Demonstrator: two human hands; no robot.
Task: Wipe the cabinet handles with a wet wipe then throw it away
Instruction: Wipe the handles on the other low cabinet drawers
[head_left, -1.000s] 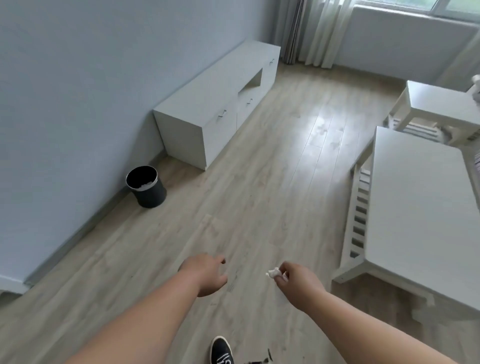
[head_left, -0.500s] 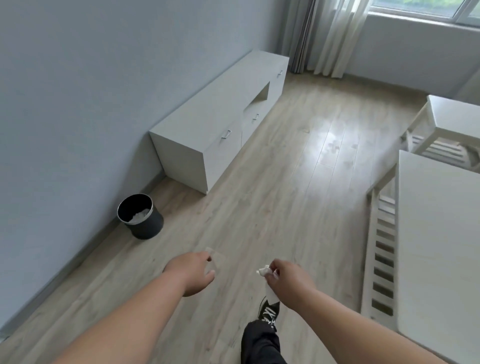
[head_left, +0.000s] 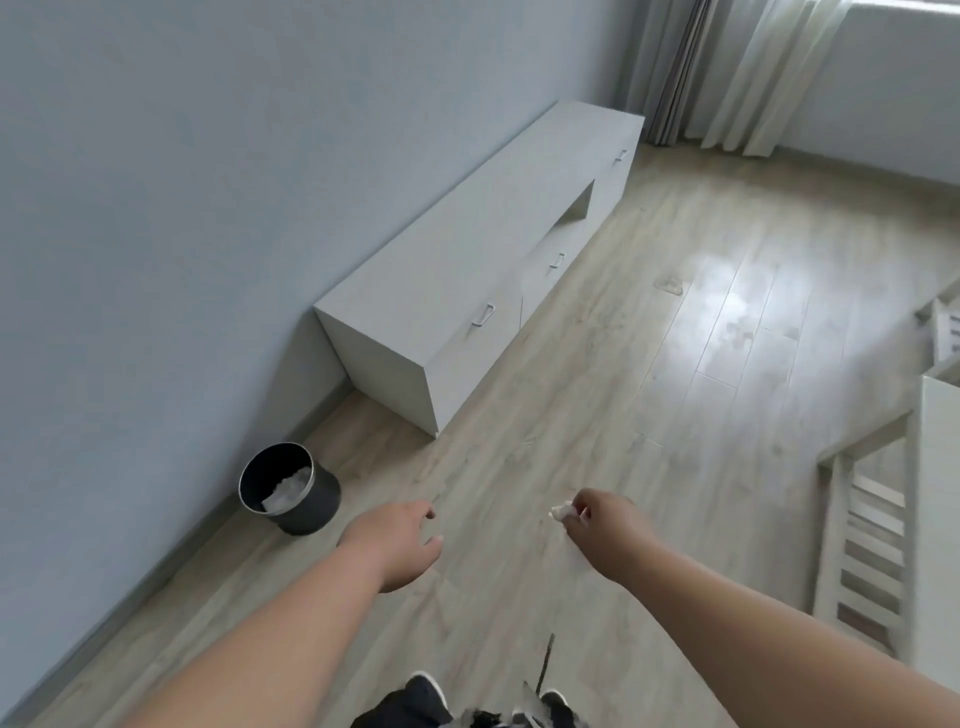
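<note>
**Wipe grip looks sketchy, handles not reached yet**

Wipe (head_left: 560, 512) is a small white wad pinched at the fingertips of the right hand (head_left: 605, 530). The fingers are curled round it, and it's held out over the floor (head_left: 649, 389), well short of the cabinet (head_left: 467, 249). Left hand (head_left: 395, 540) is out beside it, fingers loose and apart, holding nothing.

Where I reckon this could go wrong:

- **Grip:** That's a skimpy pinch with only a nub of wipe poking out. It could slip and hit the floor before it touches anything.
- **Handles:** There are three along the cabinet front: near handle (head_left: 483, 315), middle handle (head_left: 557, 260) and far handle (head_left: 621, 155). The one at the far end is easy to skip.
- **Coverage:** They're thin bars set low, so a bunched-up wipe might only swipe the fronts and miss behind.
- **Throwing it away:** Bin (head_left: 311, 506) sits on the floor by the wall (head_left: 156, 208), just off the cabinet's near corner, with white stuff in it already. A lazy toss from standing could clip the rim and land beside it.
</note>
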